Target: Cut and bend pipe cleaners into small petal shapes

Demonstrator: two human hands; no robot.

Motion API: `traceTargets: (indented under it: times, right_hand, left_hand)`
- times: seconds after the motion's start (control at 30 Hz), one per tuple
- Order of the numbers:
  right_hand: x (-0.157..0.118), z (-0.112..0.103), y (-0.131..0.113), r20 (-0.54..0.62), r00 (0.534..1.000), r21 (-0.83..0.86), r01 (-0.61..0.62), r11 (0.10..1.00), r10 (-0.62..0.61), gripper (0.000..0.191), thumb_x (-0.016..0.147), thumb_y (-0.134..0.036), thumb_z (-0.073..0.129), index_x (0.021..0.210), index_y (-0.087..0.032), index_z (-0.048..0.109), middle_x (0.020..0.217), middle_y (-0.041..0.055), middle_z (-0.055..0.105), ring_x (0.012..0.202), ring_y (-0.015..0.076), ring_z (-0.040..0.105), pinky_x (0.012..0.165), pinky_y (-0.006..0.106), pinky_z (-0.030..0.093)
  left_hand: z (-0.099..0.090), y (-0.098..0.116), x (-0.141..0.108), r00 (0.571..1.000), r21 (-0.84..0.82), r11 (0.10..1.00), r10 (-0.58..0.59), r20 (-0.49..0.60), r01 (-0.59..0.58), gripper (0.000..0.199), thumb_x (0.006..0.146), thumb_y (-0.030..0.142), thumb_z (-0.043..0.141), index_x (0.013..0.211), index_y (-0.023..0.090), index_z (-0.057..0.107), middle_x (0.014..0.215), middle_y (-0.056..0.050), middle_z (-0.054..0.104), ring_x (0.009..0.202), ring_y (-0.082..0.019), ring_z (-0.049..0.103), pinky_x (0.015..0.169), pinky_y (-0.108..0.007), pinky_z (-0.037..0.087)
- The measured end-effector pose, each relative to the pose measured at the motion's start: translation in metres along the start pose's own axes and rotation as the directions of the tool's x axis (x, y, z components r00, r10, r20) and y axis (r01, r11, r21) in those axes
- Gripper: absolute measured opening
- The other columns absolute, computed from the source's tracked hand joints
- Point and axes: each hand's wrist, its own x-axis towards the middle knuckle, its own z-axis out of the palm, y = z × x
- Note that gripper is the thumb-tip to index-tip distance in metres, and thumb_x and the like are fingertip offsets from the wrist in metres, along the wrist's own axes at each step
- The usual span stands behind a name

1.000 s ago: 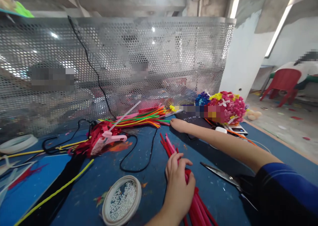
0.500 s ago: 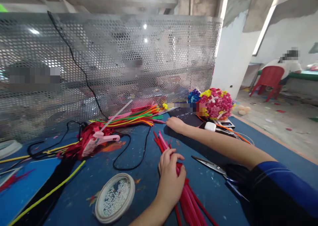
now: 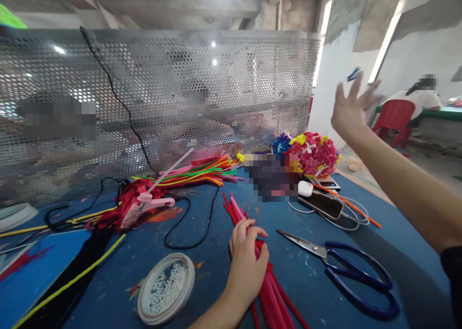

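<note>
At the left, the pink glue gun (image 3: 154, 203) and, nearer, the dish of white beads (image 3: 159, 318) lay as they had half a second earlier. In the middle, the left hand (image 3: 248, 259) had kept its place, its grip curled round the red and pink stems (image 3: 271, 297) on the near part of the tabletop (image 3: 212, 285). The right hand (image 3: 352, 108) had changed most: from the right end of the multicoloured stems (image 3: 205, 169) it had risen to the right, well above the tabletop, fingers spread, its grip released. That left the left hand alone on the bundle and uncovered the handles of the scissors (image 3: 321, 251) and a phone (image 3: 324, 204).

People behind the perforated panel (image 3: 231, 88) were hard to make out. The left hand hid part of its stems, whose near ends ran out of view. Pixelation masked a dark patch right of the multicoloured stems. A small blue thing (image 3: 353, 73) showed by the blurred right fingers; whether they touched it was unclear.
</note>
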Motion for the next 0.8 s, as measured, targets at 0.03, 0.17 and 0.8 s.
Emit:
traceTargets:
  times: [0.03, 0.17, 0.8]
  right_hand:
    - [-0.001, 0.002, 0.006, -0.069, 0.995, -0.031, -0.072, 0.997, 0.07, 0.03, 0.085, -0.011, 0.041, 0.111, -0.012, 0.055, 0.129, 0.0194, 0.044, 0.121, 0.0312, 0.036, 0.095, 0.054, 0.031]
    - [-0.004, 0.049, -0.019, -0.084, 0.979, -0.122, -0.196, 0.973, 0.186, 0.025, 0.082, -0.013, 0.046, 0.103, -0.012, 0.06, 0.128, 0.0159, 0.045, 0.115, 0.0275, 0.045, 0.094, 0.042, 0.037]
    - [0.062, 0.211, -0.056, 0.557, 0.799, -0.23, -0.115, 0.966, 0.228, 0.032, 0.087, -0.031, 0.052, 0.113, -0.013, 0.052, 0.113, 0.0095, 0.054, 0.096, 0.0191, 0.056, 0.08, 0.038, 0.049]
  left_hand:
    - [0.0, 0.0, 0.0, 1.0, 0.003, 1.0, -0.004, 0.003, 0.004, 0.026, 0.072, 0.008, 0.046, 0.088, 0.024, 0.058, 0.12, -0.005, 0.046, 0.121, -0.024, 0.036, 0.1, -0.048, 0.028]
    - [0.0, 0.001, 0.0, 1.0, 0.004, 1.0, -0.017, 0.018, 0.017, 0.027, 0.071, 0.006, 0.045, 0.087, 0.024, 0.058, 0.119, -0.004, 0.047, 0.12, -0.023, 0.037, 0.101, -0.048, 0.028]
    - [-0.003, 0.002, -0.001, 0.995, -0.029, 0.998, -0.057, 0.082, 0.059, 0.027, 0.07, 0.005, 0.044, 0.086, 0.024, 0.056, 0.122, -0.005, 0.044, 0.124, -0.023, 0.032, 0.102, -0.045, 0.025]
